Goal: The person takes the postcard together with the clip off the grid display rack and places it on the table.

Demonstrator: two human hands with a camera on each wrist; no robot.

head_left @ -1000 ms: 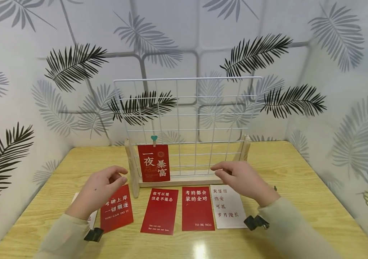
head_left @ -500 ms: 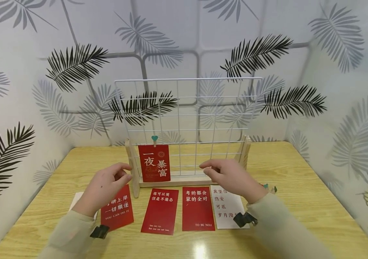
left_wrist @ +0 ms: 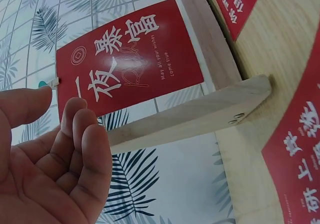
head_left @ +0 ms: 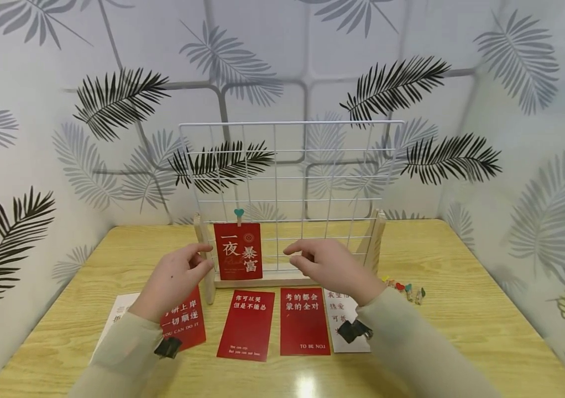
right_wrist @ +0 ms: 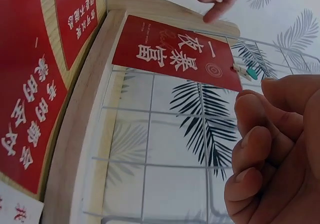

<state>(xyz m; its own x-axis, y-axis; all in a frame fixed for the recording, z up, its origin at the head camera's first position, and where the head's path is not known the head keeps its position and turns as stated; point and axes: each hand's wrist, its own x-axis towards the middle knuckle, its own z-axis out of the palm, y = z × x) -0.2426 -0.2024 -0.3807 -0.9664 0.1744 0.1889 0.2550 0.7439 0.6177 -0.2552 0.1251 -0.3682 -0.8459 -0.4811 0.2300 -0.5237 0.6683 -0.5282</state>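
Observation:
A red card (head_left: 235, 260) with white characters hangs on a white wire grid (head_left: 289, 122), held by a small wooden clip (head_left: 239, 214) with a teal heart. Just left of this card hovers my left hand (head_left: 170, 279), fingers loosely bent and nothing in them; the left wrist view shows the palm bare (left_wrist: 50, 184). To the card's right, in front of the grid's lower part, my right hand (head_left: 329, 268) is raised with thumb and fingers loosely bent. Nothing shows between its fingertips in the right wrist view. It overlaps the top of a white card (head_left: 349, 337).
Two red cards, one left of centre (head_left: 245, 326) and one at centre (head_left: 304, 323), lie before the grid's wooden base (head_left: 275, 281). Another red card (head_left: 190, 326) and a white card (head_left: 115, 315) lie partly behind my left arm. Several small clips (head_left: 408, 292) lie at right.
My right hand has moved left along the grid, and my left hand slightly right toward the hanging card. The small clips on the right have come out from behind my right arm.

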